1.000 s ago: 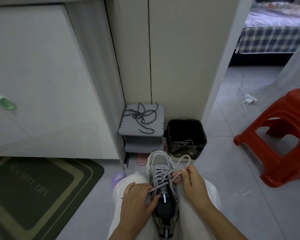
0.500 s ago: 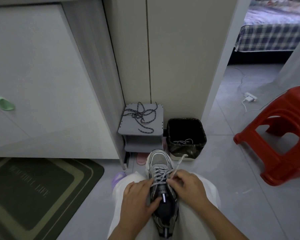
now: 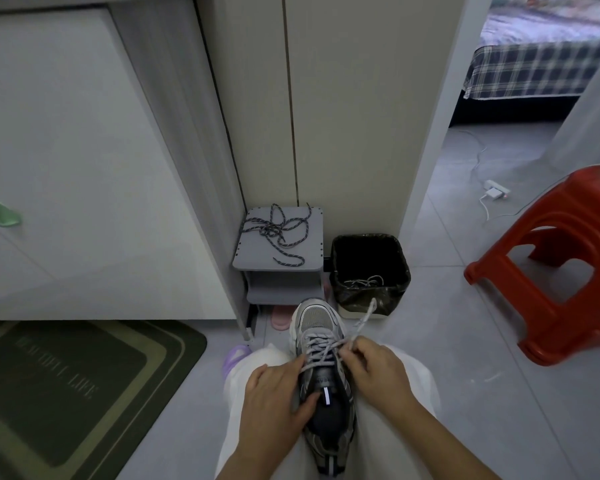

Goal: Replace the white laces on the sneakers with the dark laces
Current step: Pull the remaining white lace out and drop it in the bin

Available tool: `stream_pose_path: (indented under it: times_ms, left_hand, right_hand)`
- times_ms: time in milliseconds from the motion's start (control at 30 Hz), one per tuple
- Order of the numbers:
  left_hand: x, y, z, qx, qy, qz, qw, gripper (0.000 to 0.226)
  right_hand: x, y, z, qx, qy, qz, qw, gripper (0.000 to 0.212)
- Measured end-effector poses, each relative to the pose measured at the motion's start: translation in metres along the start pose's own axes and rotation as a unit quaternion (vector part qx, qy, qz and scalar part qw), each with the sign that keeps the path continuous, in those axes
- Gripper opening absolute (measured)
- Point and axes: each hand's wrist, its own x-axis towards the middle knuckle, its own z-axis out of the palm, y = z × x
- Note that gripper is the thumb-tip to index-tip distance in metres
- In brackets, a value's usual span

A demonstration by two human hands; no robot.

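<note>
Tiled floor [image 3: 465,341], sneaker [image 3: 321,327] on lap: left hand [image 3: 274,393] grips it, right hand [image 3: 378,368] pinches the white lace [image 3: 364,318]; looks like unlacing, so pull it through next.

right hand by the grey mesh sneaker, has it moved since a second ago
Yes. The right hand has shifted left, from below the black lined bin onto the grey mesh sneaker's lacing, still pinching the white lace.

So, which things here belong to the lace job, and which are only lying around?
Job: sneaker, white lace pinched by the right hand, dark laces on the grey shelf, discarded lace in the bin.
Lying around: red stool, green mat, charger.
</note>
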Motion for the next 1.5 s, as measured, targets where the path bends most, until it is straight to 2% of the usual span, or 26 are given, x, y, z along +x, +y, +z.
stream_pose_path:
  times_ms: [133,200,267,333,400,500,533,633,700,800,900,967,1067,1100,1200,1300,1433,1500]
  left_hand:
    - [0.001,0.001,-0.001,-0.003,-0.001,-0.018,1.0,0.061]
    - [0.001,0.002,-0.002,-0.014,-0.011,-0.029,0.999,0.062]
    - [0.002,0.003,-0.005,-0.032,-0.02,-0.041,0.998,0.062]
    - [0.003,0.007,-0.009,-0.059,-0.017,-0.055,0.997,0.061]
    - [0.004,0.01,-0.01,-0.085,-0.008,-0.064,0.994,0.067]
    - [0.002,0.01,-0.009,-0.086,-0.004,-0.074,0.994,0.071]
    - [0.001,0.009,-0.007,-0.085,-0.002,-0.075,0.994,0.071]
    - [0.002,0.009,-0.009,-0.086,-0.024,-0.075,0.993,0.065]
    - [0.003,0.006,-0.006,-0.013,-0.043,-0.059,0.997,0.057]
    - [0.009,0.008,-0.006,0.086,-0.108,-0.091,0.986,0.067]
    - [0.012,0.011,-0.006,0.087,-0.148,-0.086,0.981,0.081]
    - [0.013,0.01,-0.009,0.073,-0.131,-0.083,0.985,0.082]
    - [0.012,0.009,-0.01,0.065,-0.122,-0.08,0.987,0.076]
    - [0.01,0.009,-0.01,0.059,-0.116,-0.08,0.988,0.074]
    - [0.008,0.008,-0.01,0.046,-0.144,-0.082,0.985,0.059]
    - [0.007,0.006,-0.011,0.05,-0.134,-0.063,0.988,0.05]
    - [0.004,0.007,-0.017,0.039,-0.147,-0.061,0.986,0.062]
    - [0.002,0.006,-0.017,0.049,-0.141,-0.044,0.988,0.066]
  right_hand:
    - [0.0,0.002,0.001,0.152,0.063,0.085,0.983,0.019]
    - [-0.001,-0.001,-0.003,0.105,0.022,0.047,0.993,0.018]
    - [-0.003,-0.002,-0.004,-0.005,-0.016,-0.024,1.0,0.023]
    - [-0.004,0.0,-0.001,-0.061,-0.002,-0.081,0.995,0.03]
    - [-0.004,0.0,0.001,-0.04,0.033,-0.046,0.998,0.024]
    - [-0.003,0.001,0.001,0.09,0.069,0.05,0.992,0.018]
    - [-0.003,0.0,-0.001,0.081,0.064,0.042,0.994,0.018]
    - [-0.005,-0.002,-0.001,-0.039,0.032,-0.058,0.997,0.024]
    - [-0.004,0.0,0.002,-0.084,0.028,-0.103,0.991,0.031]
    - [-0.002,0.002,0.004,-0.078,0.041,-0.088,0.992,0.031]
    - [-0.005,0.002,0.006,-0.071,0.038,-0.036,0.996,0.027]
    - [-0.005,-0.002,0.004,-0.023,0.043,0.002,0.999,0.022]
    - [0.001,-0.007,-0.009,0.174,0.099,0.098,0.975,0.022]
    - [0.002,-0.007,-0.012,0.193,0.102,0.1,0.971,0.023]
    - [-0.002,-0.004,-0.008,0.149,0.069,0.079,0.983,0.021]
    - [-0.002,-0.005,-0.01,0.219,0.12,0.083,0.965,0.021]
    - [0.004,0.001,-0.027,0.328,0.207,0.146,0.91,0.026]
    - [0.007,0.009,-0.036,0.325,0.206,0.171,0.907,0.03]
